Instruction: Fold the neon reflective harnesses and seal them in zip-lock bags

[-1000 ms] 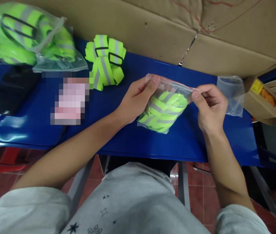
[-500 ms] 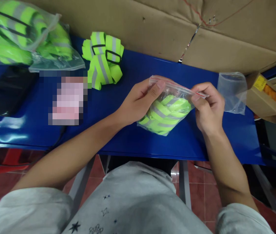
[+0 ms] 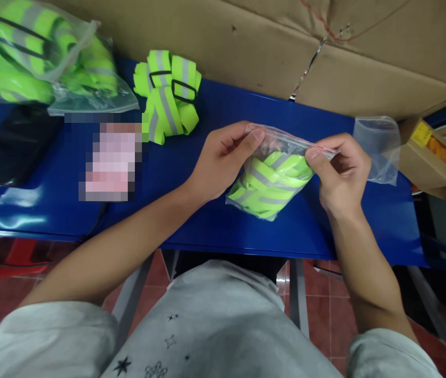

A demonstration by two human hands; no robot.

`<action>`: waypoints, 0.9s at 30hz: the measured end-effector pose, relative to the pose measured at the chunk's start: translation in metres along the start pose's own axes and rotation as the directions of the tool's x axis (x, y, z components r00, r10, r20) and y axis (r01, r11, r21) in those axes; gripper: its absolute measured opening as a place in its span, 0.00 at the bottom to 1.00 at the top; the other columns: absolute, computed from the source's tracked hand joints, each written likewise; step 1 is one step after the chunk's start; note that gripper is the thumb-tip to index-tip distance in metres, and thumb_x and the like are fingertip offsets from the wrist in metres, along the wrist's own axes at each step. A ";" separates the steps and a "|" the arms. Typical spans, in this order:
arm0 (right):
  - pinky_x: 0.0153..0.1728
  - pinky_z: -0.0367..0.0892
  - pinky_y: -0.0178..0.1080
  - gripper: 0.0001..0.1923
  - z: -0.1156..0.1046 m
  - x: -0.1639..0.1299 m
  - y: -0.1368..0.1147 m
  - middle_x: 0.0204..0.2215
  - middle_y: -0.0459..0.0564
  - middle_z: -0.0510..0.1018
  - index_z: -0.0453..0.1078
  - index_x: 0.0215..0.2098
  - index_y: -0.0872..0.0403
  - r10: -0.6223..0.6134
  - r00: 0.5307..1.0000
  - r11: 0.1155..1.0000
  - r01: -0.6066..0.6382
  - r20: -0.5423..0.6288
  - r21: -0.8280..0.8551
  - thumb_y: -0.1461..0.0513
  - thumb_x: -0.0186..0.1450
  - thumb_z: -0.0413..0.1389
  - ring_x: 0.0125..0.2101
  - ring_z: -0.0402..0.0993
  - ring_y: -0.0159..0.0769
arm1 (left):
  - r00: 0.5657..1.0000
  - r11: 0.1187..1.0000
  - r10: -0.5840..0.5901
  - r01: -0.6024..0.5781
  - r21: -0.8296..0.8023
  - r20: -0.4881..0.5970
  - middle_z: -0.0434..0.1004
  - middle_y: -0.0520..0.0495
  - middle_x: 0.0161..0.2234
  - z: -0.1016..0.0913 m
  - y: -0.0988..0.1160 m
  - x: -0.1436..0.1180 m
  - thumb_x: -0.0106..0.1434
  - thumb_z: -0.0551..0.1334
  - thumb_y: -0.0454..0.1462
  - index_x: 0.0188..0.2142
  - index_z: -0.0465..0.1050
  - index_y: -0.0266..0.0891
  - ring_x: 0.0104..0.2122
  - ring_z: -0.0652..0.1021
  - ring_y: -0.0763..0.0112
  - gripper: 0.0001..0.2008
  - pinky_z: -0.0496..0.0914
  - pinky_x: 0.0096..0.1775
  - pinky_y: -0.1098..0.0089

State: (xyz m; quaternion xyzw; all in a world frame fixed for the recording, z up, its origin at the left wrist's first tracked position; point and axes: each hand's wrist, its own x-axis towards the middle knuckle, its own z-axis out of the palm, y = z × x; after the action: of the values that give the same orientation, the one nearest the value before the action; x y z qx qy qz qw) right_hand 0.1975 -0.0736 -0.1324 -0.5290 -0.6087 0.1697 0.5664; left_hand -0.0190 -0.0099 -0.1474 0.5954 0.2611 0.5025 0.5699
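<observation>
A clear zip-lock bag [image 3: 286, 144] with a red line along its top edge hangs between my two hands. Inside it lies a folded neon-yellow reflective strap [image 3: 276, 181] with grey stripes. My left hand [image 3: 226, 157] pinches the bag's top left corner, thumb in front. At the top right corner, my right hand [image 3: 341, 168] grips the zip edge between thumb and curled fingers. Left of the hands, a second bundle of reflective straps [image 3: 167, 105] with black buckles rests on the blue table [image 3: 215, 226].
A large clear bag of reflective straps [image 3: 69, 68] stands at the back left, with a black phone [image 3: 13, 147] and a pixelated patch nearby. At the right lie a flat clear bag [image 3: 376, 147] and a cardboard box [image 3: 423, 168]. Cardboard [image 3: 254, 47] lines the back.
My right hand has shifted slightly right along the bag's top edge, which looks stretched straighter. The bag and its strap have moved a little to the right.
</observation>
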 end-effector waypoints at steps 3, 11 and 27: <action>0.31 0.69 0.41 0.09 -0.001 0.001 -0.002 0.30 0.44 0.80 0.80 0.36 0.44 -0.016 1.000 1.000 0.016 0.024 0.009 0.51 0.68 0.69 0.29 0.74 0.35 | 0.997 0.993 0.074 -0.075 0.089 0.017 0.87 0.49 0.40 0.000 0.005 0.000 0.74 0.65 0.46 0.39 0.86 0.46 0.41 0.84 0.65 0.12 0.78 0.46 0.67; 0.27 0.66 0.38 0.11 -0.002 -0.001 -0.011 0.28 0.43 0.79 0.78 0.35 0.50 -0.076 0.995 0.995 0.080 0.064 -0.061 0.53 0.70 0.67 0.25 0.71 0.31 | 0.999 0.990 0.054 -0.054 0.132 0.006 0.87 0.50 0.39 0.006 0.010 -0.007 0.69 0.70 0.42 0.43 0.86 0.41 0.39 0.84 0.71 0.08 0.77 0.41 0.71; 0.25 0.67 0.36 0.09 -0.003 -0.005 -0.022 0.27 0.42 0.79 0.78 0.34 0.51 -0.071 0.983 0.989 0.092 0.170 -0.119 0.56 0.69 0.67 0.24 0.69 0.28 | 0.997 0.984 0.070 -0.074 0.161 0.032 0.83 0.51 0.33 0.007 0.004 -0.010 0.68 0.71 0.47 0.39 0.83 0.40 0.31 0.78 0.75 0.13 0.72 0.33 0.72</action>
State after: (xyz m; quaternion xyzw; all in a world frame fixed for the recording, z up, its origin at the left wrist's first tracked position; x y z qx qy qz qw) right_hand 0.1894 -0.0874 -0.1156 -0.5226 -0.6842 0.1508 0.4858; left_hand -0.0172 -0.0225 -0.1454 0.6554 0.2721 0.4920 0.5043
